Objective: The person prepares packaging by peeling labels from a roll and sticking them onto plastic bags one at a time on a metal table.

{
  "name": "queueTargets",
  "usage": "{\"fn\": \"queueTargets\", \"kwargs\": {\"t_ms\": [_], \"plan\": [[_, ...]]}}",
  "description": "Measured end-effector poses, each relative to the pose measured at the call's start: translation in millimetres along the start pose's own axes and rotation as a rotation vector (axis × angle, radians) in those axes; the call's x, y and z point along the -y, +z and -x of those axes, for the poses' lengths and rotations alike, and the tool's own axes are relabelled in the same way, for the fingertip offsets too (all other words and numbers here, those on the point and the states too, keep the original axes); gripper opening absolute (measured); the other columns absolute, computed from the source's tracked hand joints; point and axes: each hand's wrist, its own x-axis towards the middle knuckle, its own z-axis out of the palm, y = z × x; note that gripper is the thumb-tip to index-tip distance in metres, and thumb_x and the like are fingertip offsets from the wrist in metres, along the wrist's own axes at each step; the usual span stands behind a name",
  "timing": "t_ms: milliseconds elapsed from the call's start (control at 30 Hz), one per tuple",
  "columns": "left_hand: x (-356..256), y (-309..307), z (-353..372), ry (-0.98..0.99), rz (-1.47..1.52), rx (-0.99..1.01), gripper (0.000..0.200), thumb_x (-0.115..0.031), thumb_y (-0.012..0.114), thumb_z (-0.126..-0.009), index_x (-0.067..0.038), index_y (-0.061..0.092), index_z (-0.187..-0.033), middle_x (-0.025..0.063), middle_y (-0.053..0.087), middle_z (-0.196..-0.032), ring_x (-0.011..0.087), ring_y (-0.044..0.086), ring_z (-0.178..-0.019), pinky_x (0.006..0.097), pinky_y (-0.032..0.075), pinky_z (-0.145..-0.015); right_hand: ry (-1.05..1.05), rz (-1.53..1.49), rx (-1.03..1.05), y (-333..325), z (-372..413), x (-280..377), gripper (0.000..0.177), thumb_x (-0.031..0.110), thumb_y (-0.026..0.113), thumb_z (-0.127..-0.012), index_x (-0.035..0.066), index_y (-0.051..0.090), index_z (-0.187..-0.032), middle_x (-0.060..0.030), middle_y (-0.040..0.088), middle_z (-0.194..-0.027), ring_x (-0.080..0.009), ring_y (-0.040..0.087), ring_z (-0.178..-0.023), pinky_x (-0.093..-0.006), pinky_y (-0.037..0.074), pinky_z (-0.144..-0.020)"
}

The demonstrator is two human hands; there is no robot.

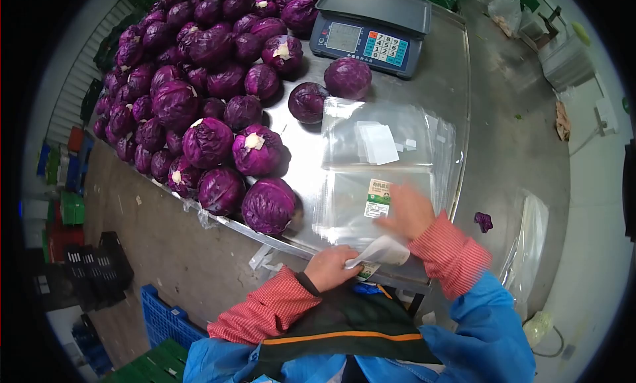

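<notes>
Nearest the camera: dark apron [341,319] with an orange stripe, its lower part cut off by the frame edge. Blue sleeves [480,317] end in red checked cuffs [450,254].

Right hand [412,211] – motion-blurred, fingertips indistinct; contact and grip cannot be told. Forearm comes in from lower right, palm down, fingers pointing up-left, beside the printed label [377,197] on the top of the clear bags [341,214]. Small print unreadable.

Left hand [329,269]: wrist low at the table edge, fingers closed, pinching the end of a curled white label strip [381,252]; fingertips partly hidden by it. Bags lie flat on the metal table [310,167], layers hard to count through the glare. Red cabbages [268,205] heaped to the left, rear ones overlapped. Scale [371,28] behind; display illegible.
</notes>
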Motion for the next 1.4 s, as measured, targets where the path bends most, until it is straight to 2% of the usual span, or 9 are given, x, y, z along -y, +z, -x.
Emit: {"fn": "queueTargets", "kwargs": {"t_ms": [367,500,600,733,867,1000,1100,1267,1400], "plan": [[4,7,-7,0.253,-0.042,-0.051,0.023,-0.018,0.073,-0.083,-0.004,0.067,-0.100,0.0132,0.063,-0.095,0.0356,0.061,-0.090,0.0433,0.051,-0.081,0.000,-0.423,0.221,-17,-28,-39,0.020,0.026,0.062,-0.090,0.008,0.066,-0.099,-0.0137,0.068,-0.096,-0.0341,0.066,-0.088,-0.0450,0.051,-0.077],[1,3,-8,0.058,0.130,-0.062,0.028,-0.019,0.072,-0.086,-0.003,0.066,-0.108,0.0127,0.067,-0.097,0.0309,0.066,-0.088,0.0384,0.052,-0.081,-0.099,0.426,-0.146,-86,-99,-43,0.035,0.035,0.067,-0.086,0.009,0.068,-0.110,-0.0158,0.067,-0.096,-0.0329,0.063,-0.085,-0.0449,0.050,-0.079],[19,8,-10,-0.073,0.309,-0.062,0.030,-0.021,0.072,-0.087,-0.002,0.065,-0.110,0.0140,0.069,-0.094,0.0279,0.067,-0.086,0.0358,0.053,-0.079,-0.190,0.432,-0.620,-123,-95,-11,0.045,0.038,0.073,-0.082,0.008,0.065,-0.114,-0.0152,0.065,-0.097,-0.0331,0.062,-0.085,-0.0452,0.049,-0.078],[23,-1,-10,-0.132,0.518,-0.053,0.040,-0.020,0.074,-0.087,-0.002,0.063,-0.120,0.0133,0.072,-0.100,0.0170,0.067,-0.091,0.0327,0.052,-0.082,-0.143,-0.487,0.082,-76,-27,16,0.055,0.040,0.076,-0.082,0.004,0.060,-0.121,-0.0184,0.062,-0.108,-0.0325,0.062,-0.098,-0.0412,0.050,-0.084],[17,-7,-12,-0.144,0.573,-0.031,0.043,-0.020,0.075,-0.085,0.002,0.062,-0.121,0.0146,0.072,-0.100,0.0218,0.068,-0.090,0.0333,0.052,-0.084,-0.104,-0.780,0.160,-35,12,21,0.036,0.023,0.073,-0.086,-0.001,0.064,-0.111,-0.0176,0.065,-0.094,-0.0274,0.064,-0.085,-0.0357,0.051,-0.077],[-42,-39,-30,0.254,-0.083,-0.576,0.037,-0.015,0.071,-0.089,0.001,0.060,-0.121,0.0077,0.068,-0.098,0.0108,0.061,-0.093,0.0280,0.050,-0.088,-0.017,-0.860,0.044,-22,31,34,0.023,0.018,0.069,-0.088,-0.002,0.064,-0.097,-0.0182,0.065,-0.080,-0.0314,0.065,-0.072,-0.0363,0.050,-0.066],[-30,-35,-43,-0.114,0.335,-0.259,0.034,-0.019,0.073,-0.086,0.002,0.062,-0.112,0.0152,0.069,-0.093,0.0309,0.068,-0.080,0.0354,0.053,-0.074,0.000,-0.657,-0.133,-19,35,46,0.019,0.019,0.069,-0.087,0.001,0.062,-0.089,-0.0162,0.065,-0.078,-0.0351,0.064,-0.070,-0.0397,0.050,-0.062],[-11,-6,-46,-0.255,0.827,-0.346,0.026,-0.018,0.069,-0.094,0.002,0.062,-0.108,0.0054,0.069,-0.096,0.0083,0.062,-0.083,0.0254,0.051,-0.072,-0.069,-0.331,-0.353,-12,40,55,0.014,0.017,0.067,-0.088,0.004,0.063,-0.090,-0.0143,0.065,-0.078,-0.0344,0.064,-0.070,-0.0410,0.051,-0.062],[-21,-1,-31,-0.381,0.807,-0.159,0.041,-0.021,0.074,-0.089,-0.001,0.062,-0.123,0.0055,0.070,-0.105,0.0113,0.063,-0.096,0.0286,0.051,-0.087,-0.118,-0.334,-0.502,-12,35,48,0.010,0.014,0.065,-0.089,0.005,0.064,-0.091,-0.0137,0.066,-0.080,-0.0351,0.065,-0.072,-0.0411,0.051,-0.062]]}}
